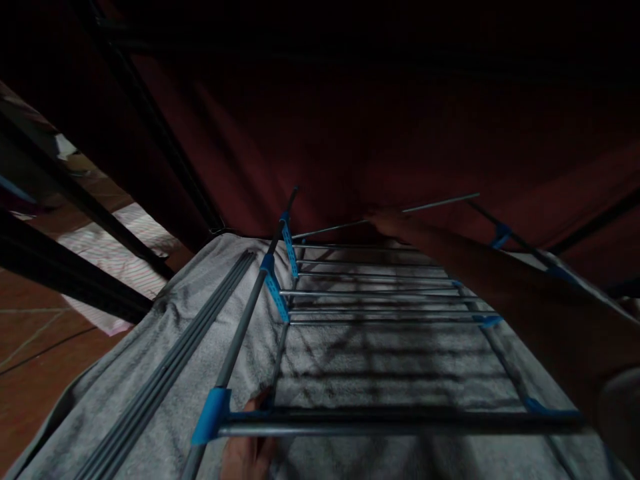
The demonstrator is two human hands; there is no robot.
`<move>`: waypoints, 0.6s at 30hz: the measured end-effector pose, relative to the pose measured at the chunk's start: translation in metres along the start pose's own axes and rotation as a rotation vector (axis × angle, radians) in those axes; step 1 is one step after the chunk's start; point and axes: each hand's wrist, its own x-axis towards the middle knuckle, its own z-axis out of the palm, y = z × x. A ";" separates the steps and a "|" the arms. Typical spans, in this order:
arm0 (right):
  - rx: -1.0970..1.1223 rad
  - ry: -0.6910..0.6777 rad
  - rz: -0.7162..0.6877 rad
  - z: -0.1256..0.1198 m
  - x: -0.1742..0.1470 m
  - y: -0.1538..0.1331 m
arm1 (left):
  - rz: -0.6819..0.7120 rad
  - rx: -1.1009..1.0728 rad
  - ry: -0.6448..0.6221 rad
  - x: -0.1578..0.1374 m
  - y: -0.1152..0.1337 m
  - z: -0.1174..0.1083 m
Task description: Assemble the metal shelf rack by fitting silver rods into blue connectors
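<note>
Holding a thin metal rod (440, 203) across the centre of the frame, above a blue-jointed rack (370, 293).
The right hand's (384, 220) fingers are pinching the rod mid-length; the left hand (247, 457) is reaching around the rack's near bars, lower left, its grip unclear. The rack is resting on grey cloth (203, 373), lower centre.
</note>
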 end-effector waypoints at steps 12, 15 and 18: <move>-0.061 0.075 0.293 -0.062 -0.141 -0.005 | -0.005 0.047 0.008 0.011 0.003 -0.002; -0.038 0.066 0.345 -0.064 -0.164 -0.018 | -0.008 0.043 0.001 0.013 0.009 -0.005; 0.024 0.065 0.341 -0.061 -0.170 -0.033 | -0.015 0.021 -0.019 0.014 0.014 -0.008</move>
